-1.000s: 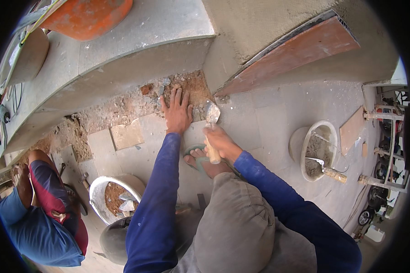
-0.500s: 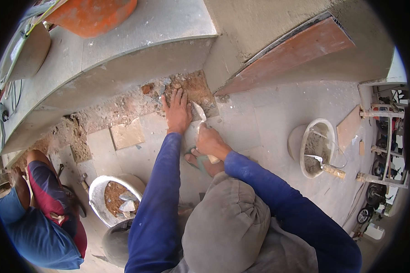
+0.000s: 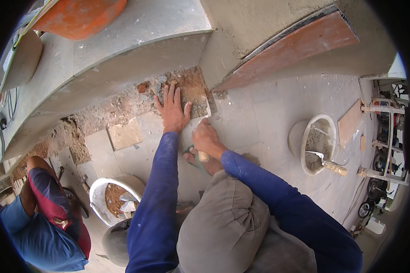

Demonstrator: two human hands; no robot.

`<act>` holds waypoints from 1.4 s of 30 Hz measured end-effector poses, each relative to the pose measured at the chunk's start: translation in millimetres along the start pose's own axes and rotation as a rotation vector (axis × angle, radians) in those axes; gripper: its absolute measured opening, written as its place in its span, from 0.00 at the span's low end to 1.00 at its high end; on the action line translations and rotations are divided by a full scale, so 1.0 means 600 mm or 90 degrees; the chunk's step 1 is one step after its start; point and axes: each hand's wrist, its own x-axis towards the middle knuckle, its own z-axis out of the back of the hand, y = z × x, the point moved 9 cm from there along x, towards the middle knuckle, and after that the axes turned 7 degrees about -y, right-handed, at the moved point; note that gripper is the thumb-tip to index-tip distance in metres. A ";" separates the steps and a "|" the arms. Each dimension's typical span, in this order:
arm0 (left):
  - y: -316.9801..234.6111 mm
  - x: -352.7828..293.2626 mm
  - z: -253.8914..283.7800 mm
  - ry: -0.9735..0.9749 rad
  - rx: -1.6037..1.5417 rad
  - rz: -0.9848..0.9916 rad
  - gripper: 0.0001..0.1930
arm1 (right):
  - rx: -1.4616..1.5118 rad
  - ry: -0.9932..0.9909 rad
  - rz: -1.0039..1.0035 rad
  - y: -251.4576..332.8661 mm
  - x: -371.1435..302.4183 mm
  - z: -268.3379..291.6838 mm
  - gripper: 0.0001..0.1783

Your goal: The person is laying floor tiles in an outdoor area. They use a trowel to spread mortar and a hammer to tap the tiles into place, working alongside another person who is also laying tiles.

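Note:
My left hand (image 3: 173, 113) lies with its fingers spread, the fingertips over the dug strip of dirt and rubble (image 3: 123, 104) and the palm near the tile edge. Gripped in my right hand (image 3: 207, 138) is a trowel (image 3: 204, 156); its pale wooden handle sticks out below my fist. Its narrow blade points up toward the dirt corner, close to the left hand's thumb, and shows only in part. Small stones and a reddish brick piece (image 3: 142, 87) lie by my left fingertips. My sandalled foot is just beneath the right hand.
A bucket of soil and rubble (image 3: 98, 193) stands at left, near a seated person's leg (image 3: 57, 207). At right, a mortar bucket (image 3: 304, 157) holds another trowel (image 3: 335, 168). A raised ledge (image 3: 136, 54) carries an orange tub (image 3: 79, 20). A reddish panel (image 3: 300, 48) leans against the wall.
My left hand has shifted slightly left, its fingers spreading wider. My right hand has turned the trowel, so the blade now shows thinner. The person at left has moved a little.

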 end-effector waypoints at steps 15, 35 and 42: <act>0.131 -0.031 0.030 -0.232 -0.049 0.355 0.32 | 0.180 -0.059 -0.081 0.070 0.030 0.033 0.25; 0.190 0.034 0.033 -0.317 -0.271 0.336 0.32 | 0.698 0.113 -0.326 -0.027 0.103 0.021 0.38; 0.077 0.061 0.009 -0.331 -0.340 0.341 0.22 | 0.756 0.171 -0.308 -0.050 0.106 0.026 0.35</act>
